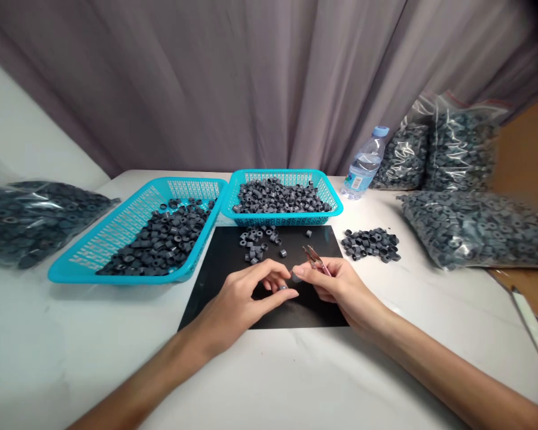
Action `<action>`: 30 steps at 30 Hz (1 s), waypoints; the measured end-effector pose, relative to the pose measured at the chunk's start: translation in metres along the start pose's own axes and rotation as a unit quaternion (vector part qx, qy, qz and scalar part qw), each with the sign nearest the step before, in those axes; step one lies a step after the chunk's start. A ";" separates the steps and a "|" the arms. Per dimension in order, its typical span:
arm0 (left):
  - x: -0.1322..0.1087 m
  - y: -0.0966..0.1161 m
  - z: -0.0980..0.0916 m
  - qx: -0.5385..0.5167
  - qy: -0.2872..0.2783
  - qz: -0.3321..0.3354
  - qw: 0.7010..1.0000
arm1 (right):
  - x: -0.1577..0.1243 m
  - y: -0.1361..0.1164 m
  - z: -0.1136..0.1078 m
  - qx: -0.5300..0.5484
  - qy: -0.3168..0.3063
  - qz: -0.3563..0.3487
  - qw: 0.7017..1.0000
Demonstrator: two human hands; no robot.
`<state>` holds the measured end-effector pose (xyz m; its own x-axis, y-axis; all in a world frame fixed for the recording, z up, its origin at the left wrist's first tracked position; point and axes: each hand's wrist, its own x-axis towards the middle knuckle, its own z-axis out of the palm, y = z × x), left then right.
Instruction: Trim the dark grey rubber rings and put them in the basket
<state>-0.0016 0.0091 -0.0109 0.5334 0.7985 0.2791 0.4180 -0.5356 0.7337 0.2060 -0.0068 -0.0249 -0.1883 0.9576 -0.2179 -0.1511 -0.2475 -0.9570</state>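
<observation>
Over the black mat (269, 310), my left hand (246, 295) is curled with thumb and fingers close around a small piece (283, 288), only partly visible. Facing it, my right hand (341, 286) is closed on a pair of metal pliers or cutters (316, 260), their tips pointing up and left. A small grey part (296, 277) shows at the right thumb and fingertips, between the two hands. Just beyond the hands, several loose dark grey rings (253, 245) lie on the mat's far part.
Two turquoise baskets (76, 263) (282, 220) hold grey rings. A pile of rings (371, 245) lies right of the mat. A water bottle (364, 167) stands behind. Filled plastic bags (40, 218) (475, 230) (461, 149) flank the white table (130, 334).
</observation>
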 end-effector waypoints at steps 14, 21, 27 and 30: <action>-0.002 -0.002 0.009 0.017 0.070 0.035 0.997 | -0.003 0.012 0.007 -0.015 0.066 -0.099 0.993; -0.001 -0.003 0.006 0.055 0.084 0.121 0.988 | -0.006 0.009 0.008 0.011 0.047 -0.083 0.995; 0.000 -0.004 0.003 0.090 0.080 0.168 0.978 | 0.002 0.016 0.002 -0.015 0.059 -0.105 0.993; -0.001 -0.002 0.001 0.105 0.075 0.169 0.977 | 0.010 0.015 -0.011 -0.137 0.084 -0.168 0.973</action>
<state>-0.0027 0.0090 -0.0132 0.5597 0.5892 0.5828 0.3863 -0.8076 0.4455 0.2122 0.0010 -0.0438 -0.0079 0.9939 0.1103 0.0916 0.1105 -0.9896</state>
